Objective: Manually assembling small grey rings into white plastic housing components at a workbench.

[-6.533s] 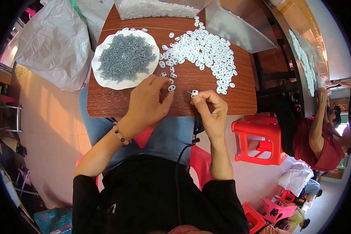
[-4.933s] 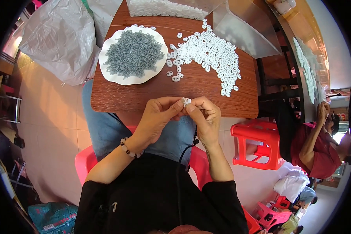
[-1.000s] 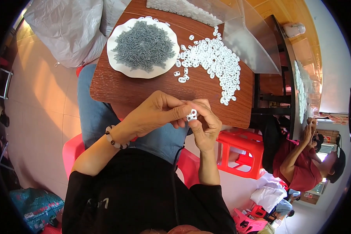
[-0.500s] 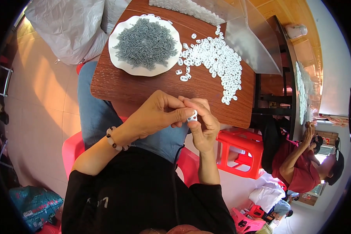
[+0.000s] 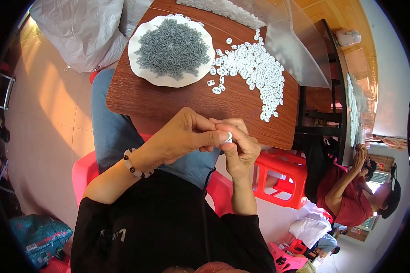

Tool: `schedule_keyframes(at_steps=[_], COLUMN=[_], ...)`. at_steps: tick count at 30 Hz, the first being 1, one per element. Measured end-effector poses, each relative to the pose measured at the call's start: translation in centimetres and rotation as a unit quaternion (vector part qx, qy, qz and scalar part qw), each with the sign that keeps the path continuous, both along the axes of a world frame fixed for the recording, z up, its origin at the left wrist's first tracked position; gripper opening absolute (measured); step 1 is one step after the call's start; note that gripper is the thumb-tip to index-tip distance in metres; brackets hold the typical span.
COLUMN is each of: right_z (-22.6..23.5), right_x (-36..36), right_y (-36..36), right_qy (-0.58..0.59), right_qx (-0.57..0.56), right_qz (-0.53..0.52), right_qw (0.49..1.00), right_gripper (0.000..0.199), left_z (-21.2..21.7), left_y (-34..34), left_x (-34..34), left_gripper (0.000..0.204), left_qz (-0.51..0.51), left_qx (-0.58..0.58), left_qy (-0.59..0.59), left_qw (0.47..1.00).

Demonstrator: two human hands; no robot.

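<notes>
Both hands meet just in front of the near edge of a small brown table [image 5: 177, 102]. My left hand [image 5: 184, 136] and my right hand [image 5: 239, 145] pinch one small white plastic piece [image 5: 229, 137] between their fingertips. A bead bracelet sits on my left wrist. Farther back on the table, a white plate [image 5: 168, 81] holds a heap of small grey pieces [image 5: 172, 48]. To its right, several white plastic pieces [image 5: 255, 70] lie scattered in a loose pile.
A clear plastic bag [image 5: 287, 50] leans at the table's far right, and a large white sack [image 5: 82, 32] lies on the floor at the left. I sit on a red stool; another red stool [image 5: 280, 182] stands to my right. A person in a red shirt [image 5: 351, 191] sits at the right.
Over the earlier frames my hands left the tabletop with a white piece and came together in front of the table. In the last second they have stayed there, fingers working the piece.
</notes>
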State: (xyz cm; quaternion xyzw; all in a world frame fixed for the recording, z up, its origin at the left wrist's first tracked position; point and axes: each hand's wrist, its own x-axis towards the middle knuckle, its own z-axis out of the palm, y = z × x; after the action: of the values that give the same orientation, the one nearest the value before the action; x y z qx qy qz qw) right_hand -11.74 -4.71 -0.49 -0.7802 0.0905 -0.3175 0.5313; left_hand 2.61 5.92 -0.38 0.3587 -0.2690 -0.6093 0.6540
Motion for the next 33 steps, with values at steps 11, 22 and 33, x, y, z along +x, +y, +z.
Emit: schedule_keyframes(at_steps=[11, 22, 33], right_z=[-0.1, -1.7, -1.4], right_x=[0.2, 0.5, 0.3], right_y=[0.1, -0.7, -1.4], right_qy=[-0.012, 0.026, 0.029], right_qx=[-0.052, 0.025, 0.08], right_qz=[-0.023, -0.045, 0.009], right_qw=[0.998, 0.998, 0.996], right_gripper=[0.034, 0.037, 0.052], left_z=[0.2, -2.0, -2.4], left_y=[0.1, -1.1, -2.2], left_x=[-0.7, -1.2, -1.0], left_gripper=[0.021, 0.027, 0.031], left_qz=[0.014, 0.043, 0.066], left_qx=[0.02, 0.032, 0.031], left_qy=[0.043, 0.074, 0.0], left_qw=[0.999, 0.996, 0.997])
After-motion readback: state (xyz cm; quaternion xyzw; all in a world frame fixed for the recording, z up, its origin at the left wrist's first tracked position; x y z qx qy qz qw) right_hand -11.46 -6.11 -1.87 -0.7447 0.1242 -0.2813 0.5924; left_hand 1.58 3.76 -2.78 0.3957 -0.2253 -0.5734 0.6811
